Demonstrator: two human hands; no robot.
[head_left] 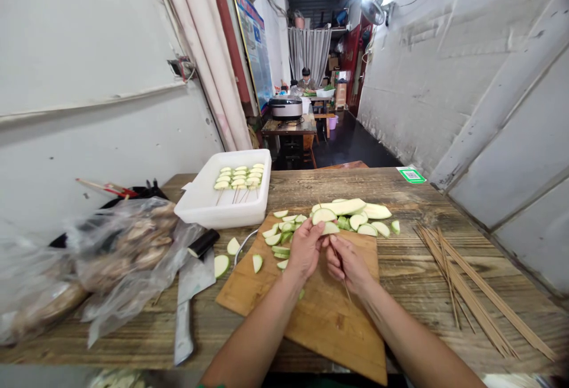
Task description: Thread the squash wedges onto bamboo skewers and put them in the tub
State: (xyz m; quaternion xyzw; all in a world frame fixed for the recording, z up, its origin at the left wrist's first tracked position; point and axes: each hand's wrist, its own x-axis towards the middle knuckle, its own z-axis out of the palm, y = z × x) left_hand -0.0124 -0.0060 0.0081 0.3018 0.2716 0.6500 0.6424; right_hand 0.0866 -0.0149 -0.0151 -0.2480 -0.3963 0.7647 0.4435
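My left hand (306, 250) is closed on a half-round green-skinned zucchini slice (329, 228). Another slice (324, 215) sits just above it, with a thin stick tip poking out past its top. In my right hand (347, 265), the fingers pinch a thin wooden skewer (347, 291), whose lower end sticks out beneath. Both hands are over a wooden cutting board (338, 329). Loose cut slices (284, 237) lie on the board's left part, and longer peeled-looking zucchini pieces (344, 207) lie beyond my hands.
A white plastic tub (200, 213) at back left holds skewered slices. A cleaver (183, 323) and plastic bags of mushrooms (142, 234) lie at left. Loose bamboo skewers (478, 296) spread at right. Farther back, a person (306, 82) sits behind another table.
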